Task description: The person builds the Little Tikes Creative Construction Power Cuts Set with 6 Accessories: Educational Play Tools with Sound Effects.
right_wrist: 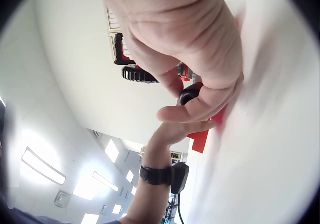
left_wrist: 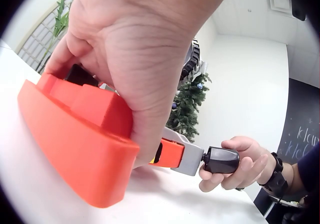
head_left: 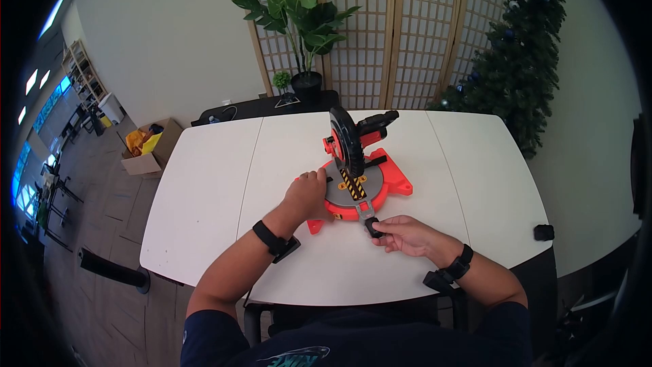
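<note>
A toy mitre saw (head_left: 396, 177) with a red base stands on the white table. Its round grey turntable (head_left: 333, 194) carries a black-and-yellow striped strip, and the black blade (head_left: 348, 141) is raised above it, with a black handle (head_left: 377, 121) behind. My left hand (head_left: 307, 194) grips the left side of the base, its thumb toward the front and the fingers over the back, partly hidden by the palm. At the front, my right hand (head_left: 405, 234) pinches the black knob (left_wrist: 222, 160) at the end of the grey turntable arm (left_wrist: 189, 159) between thumb and fingers.
The white table (head_left: 204, 190) spreads around the saw. A small black object (head_left: 543, 232) sits at its right edge. Behind stand a potted plant (head_left: 307, 85), a folding screen (head_left: 421, 34) and a decorated tree (head_left: 506, 68). An open cardboard box (head_left: 163, 146) is on the left.
</note>
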A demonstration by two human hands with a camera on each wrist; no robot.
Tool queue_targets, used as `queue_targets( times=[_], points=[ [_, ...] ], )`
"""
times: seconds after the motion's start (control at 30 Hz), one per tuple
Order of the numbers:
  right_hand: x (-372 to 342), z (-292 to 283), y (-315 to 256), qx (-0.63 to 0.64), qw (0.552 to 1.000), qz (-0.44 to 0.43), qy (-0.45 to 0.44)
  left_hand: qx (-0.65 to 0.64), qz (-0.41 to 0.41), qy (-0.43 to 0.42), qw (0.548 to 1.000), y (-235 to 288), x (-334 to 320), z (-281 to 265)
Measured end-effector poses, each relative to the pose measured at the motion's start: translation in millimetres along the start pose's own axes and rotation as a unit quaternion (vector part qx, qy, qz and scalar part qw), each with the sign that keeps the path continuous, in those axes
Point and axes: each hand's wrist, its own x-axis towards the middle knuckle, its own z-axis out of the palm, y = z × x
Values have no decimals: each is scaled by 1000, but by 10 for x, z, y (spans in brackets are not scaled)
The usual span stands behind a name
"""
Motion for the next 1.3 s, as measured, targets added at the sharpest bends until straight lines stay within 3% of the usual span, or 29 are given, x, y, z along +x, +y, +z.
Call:
queue_targets(
  times=[0.53, 0.83, 1.1, 1.3],
  points=[
    [44, -17, -11, 31, 999, 14, -14, -11, -14, -1, 1000, -10, 16, 30],
    [50, -11, 5, -43, 999, -20, 4, -6, -17, -2, 1000, 12, 8, 34],
    [85, -56, 74, 43, 999, -8, 8, 9, -26, -3, 1000, 57, 10, 44],
    [78, -95, 69, 21, 1000, -18, -6, -1, -36, -15, 999, 67, 4, 21]
  ],
)
